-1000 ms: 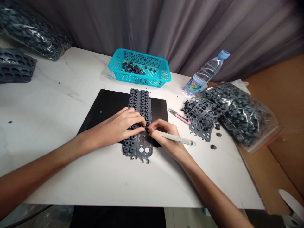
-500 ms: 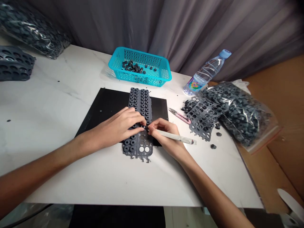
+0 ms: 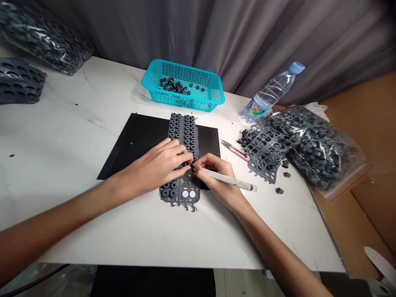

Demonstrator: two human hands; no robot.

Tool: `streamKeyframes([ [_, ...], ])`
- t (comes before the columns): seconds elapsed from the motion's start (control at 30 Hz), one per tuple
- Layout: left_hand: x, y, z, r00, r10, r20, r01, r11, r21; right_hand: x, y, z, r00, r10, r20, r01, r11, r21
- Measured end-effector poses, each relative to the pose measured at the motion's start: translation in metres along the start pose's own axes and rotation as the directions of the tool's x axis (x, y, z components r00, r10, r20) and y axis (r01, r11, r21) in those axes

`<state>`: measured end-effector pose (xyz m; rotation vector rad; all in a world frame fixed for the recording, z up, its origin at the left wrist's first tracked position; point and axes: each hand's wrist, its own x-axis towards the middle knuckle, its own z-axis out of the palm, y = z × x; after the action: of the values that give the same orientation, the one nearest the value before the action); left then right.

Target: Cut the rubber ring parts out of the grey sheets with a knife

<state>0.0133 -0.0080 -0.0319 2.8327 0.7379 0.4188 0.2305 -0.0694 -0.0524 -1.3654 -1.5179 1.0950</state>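
A dark grey moulded rubber sheet (image 3: 189, 134) lies lengthwise over a black mat (image 3: 131, 138), with rows of raised round rubber bushings on it. At its near right end several round holes show the surface beneath. My left hand (image 3: 165, 161) rests across the sheet, thumb and forefinger pinched at a small black rubber bushing (image 3: 191, 166) that is mostly hidden. In my right hand (image 3: 216, 167) is a slim pen-shaped tool (image 3: 230, 179) with a whitish wrapped handle. Its tip is hidden by the fingers, close beside my left fingertips.
A turquoise basket (image 3: 221, 88) with loose bushings stands at the back. To the right are pink thread snips (image 3: 236, 150), a punched rubber sheet (image 3: 266, 152), a water bottle (image 3: 272, 93) and a bag of rubber pieces (image 3: 312, 142). Another filled bag (image 3: 40, 37) lies back left.
My left thumb and forefinger have shifted slightly to the right, closer to my right fingertips. The right hand keeps its grip on the tool, almost in the same place.
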Motion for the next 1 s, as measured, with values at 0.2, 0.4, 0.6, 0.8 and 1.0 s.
streamKeyframes([
  [0.2, 0.002, -0.004, -0.006, 0.914, -0.292, -0.28, 0.151, 0.888, -0.434, -0.002, -0.002, 0.001, 1.0, -0.007, 0.024, 0.008, 0.998, -0.058],
  [0.4, 0.008, -0.03, -0.032, 0.752, -0.654, -0.079, 0.038, 0.163, -0.986, 0.0, 0.004, -0.002, 0.998, 0.05, -0.023, -0.048, 0.997, 0.065],
  [0.6, 0.002, 0.002, -0.016, 0.792, -0.504, 0.345, 0.283, -0.199, -0.938, 0.002, 0.008, -0.013, 0.976, 0.034, -0.216, -0.001, 0.988, 0.154],
  [0.8, 0.001, 0.003, -0.01, 0.777, -0.412, 0.475, 0.344, -0.354, -0.87, 0.006, 0.013, -0.02, 0.958, 0.047, -0.282, -0.019, 0.995, 0.102],
  [1.0, 0.0, -0.001, -0.006, 0.806, -0.316, 0.501, 0.347, -0.434, -0.832, 0.006, 0.013, -0.018, 0.963, 0.037, -0.266, -0.017, 0.997, 0.078],
])
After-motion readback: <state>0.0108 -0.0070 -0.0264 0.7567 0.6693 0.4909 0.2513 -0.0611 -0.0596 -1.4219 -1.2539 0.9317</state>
